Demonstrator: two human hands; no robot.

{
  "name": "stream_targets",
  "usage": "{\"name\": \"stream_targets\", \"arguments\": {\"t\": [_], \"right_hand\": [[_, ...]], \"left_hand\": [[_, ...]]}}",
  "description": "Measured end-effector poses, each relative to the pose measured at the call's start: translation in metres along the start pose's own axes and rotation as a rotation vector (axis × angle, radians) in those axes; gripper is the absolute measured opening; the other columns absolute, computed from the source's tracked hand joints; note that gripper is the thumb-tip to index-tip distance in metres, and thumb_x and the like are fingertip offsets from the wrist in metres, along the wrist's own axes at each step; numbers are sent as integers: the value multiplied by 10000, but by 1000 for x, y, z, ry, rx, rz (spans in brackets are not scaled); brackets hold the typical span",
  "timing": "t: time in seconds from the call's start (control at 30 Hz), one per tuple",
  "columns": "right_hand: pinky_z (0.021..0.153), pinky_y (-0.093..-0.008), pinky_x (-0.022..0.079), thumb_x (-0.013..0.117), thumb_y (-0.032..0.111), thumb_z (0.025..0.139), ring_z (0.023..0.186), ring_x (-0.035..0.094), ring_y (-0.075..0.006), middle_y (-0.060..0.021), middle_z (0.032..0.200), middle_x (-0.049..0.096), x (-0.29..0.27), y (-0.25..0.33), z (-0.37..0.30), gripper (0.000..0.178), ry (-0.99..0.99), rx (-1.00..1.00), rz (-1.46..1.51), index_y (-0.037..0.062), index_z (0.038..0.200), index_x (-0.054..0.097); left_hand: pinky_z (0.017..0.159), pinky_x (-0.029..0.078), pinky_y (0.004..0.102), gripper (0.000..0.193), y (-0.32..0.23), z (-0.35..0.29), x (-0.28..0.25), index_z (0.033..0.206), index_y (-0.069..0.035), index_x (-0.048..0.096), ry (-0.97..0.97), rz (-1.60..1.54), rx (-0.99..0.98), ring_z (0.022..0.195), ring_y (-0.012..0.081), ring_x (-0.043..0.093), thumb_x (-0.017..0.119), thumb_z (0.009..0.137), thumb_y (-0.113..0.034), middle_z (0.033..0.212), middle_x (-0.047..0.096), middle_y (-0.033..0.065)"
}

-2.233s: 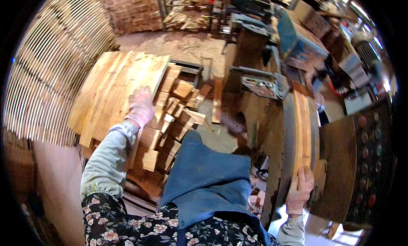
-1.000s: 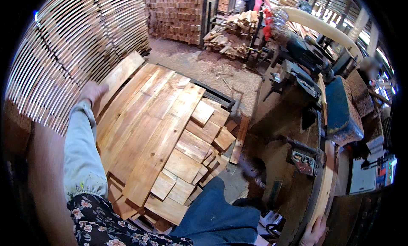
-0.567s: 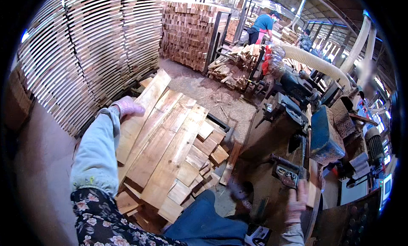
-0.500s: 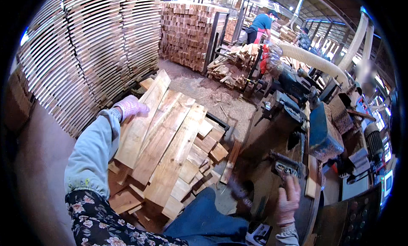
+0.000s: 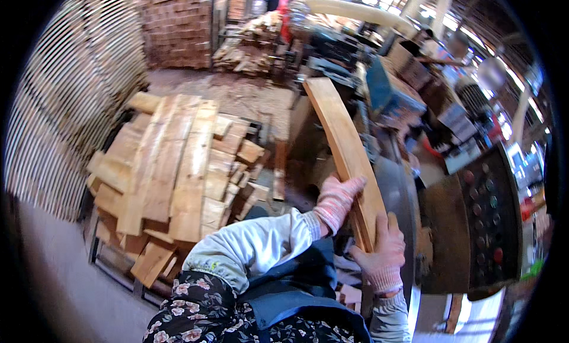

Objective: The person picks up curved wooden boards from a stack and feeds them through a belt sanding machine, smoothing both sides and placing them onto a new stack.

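Note:
A long pale wooden board (image 5: 345, 138) lies lengthwise in front of me, over the machine bed, its far end pointing away. My left hand (image 5: 339, 200), in a pink-and-white knit glove, grips the board's left edge around its middle. At the near end my right hand (image 5: 385, 254), gloved the same way, is closed on the board with the thumb on the left side and fingers on the right. To my left, several long boards (image 5: 169, 159) lie side by side on top of a stack of shorter wood pieces (image 5: 216, 177).
Tall stacks of thin slats (image 5: 77, 106) stand at the left, and a block of stacked lumber (image 5: 175, 29) farther back. On the right are a blue machine housing (image 5: 388, 91) and a control panel with buttons (image 5: 489, 218). A pale ribbed hose (image 5: 361, 10) crosses the back.
My left hand has carried a board from the pile rightward to the machine, and my right hand has closed on its near end. The view has swung right.

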State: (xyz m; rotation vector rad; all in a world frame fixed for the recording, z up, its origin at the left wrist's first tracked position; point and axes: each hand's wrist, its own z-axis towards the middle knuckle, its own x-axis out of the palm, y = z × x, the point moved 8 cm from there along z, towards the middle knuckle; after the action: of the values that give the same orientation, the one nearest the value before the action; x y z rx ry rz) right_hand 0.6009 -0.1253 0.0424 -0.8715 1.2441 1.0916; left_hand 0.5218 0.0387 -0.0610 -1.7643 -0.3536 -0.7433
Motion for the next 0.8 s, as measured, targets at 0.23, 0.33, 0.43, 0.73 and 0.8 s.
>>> {"name": "stream_targets", "arguments": {"t": [0.23, 0.33, 0.43, 0.73, 0.8], "right_hand": [[1017, -517, 486, 911, 294, 596, 1203, 569, -447, -220, 1392, 575, 16, -182, -193, 922, -57, 410, -122, 110, 1436, 579], [1022, -506, 485, 926, 298, 576, 1175, 585, -433, -202, 1379, 603, 21, -190, -203, 923, -290, 583, -83, 129, 1427, 610], [1034, -492, 476, 947, 254, 574, 1211, 598, -389, -193, 1431, 591, 26, -188, -166, 886, -606, 498, -47, 120, 1397, 647], [1098, -539, 451, 656, 607, 882, 1340, 531, -436, -241, 1545, 468, 45, -183, 88, 906, -375, 514, 180, 194, 1631, 358], [1110, -552, 423, 686, 564, 864, 1310, 534, -449, -244, 1523, 474, 42, -166, 121, 910, -390, 445, 184, 186, 1627, 362]], "left_hand": [[850, 580, 415, 538, -41, 16, 14, 1315, -2, 618, 407, 951, 50, 1008, 280, 680, 786, 892, -289, 1218, 679, 165], [1069, 472, 438, 649, -164, 70, -113, 1468, -14, 520, -1, 1281, 362, 1266, 330, 552, 753, 902, -228, 1415, 565, 198], [1236, 330, 422, 645, -269, 56, -294, 1545, 15, 452, -461, 1627, 566, 1483, 375, 413, 676, 956, -126, 1601, 451, 218], [1061, 505, 440, 540, -306, 46, -432, 1436, 65, 537, -392, 1211, -136, 1263, 339, 593, 627, 1014, -259, 1430, 606, 229], [1053, 508, 453, 554, -334, 16, -403, 1431, 65, 542, -454, 1045, -177, 1255, 351, 594, 622, 1012, -289, 1426, 609, 230]]}}
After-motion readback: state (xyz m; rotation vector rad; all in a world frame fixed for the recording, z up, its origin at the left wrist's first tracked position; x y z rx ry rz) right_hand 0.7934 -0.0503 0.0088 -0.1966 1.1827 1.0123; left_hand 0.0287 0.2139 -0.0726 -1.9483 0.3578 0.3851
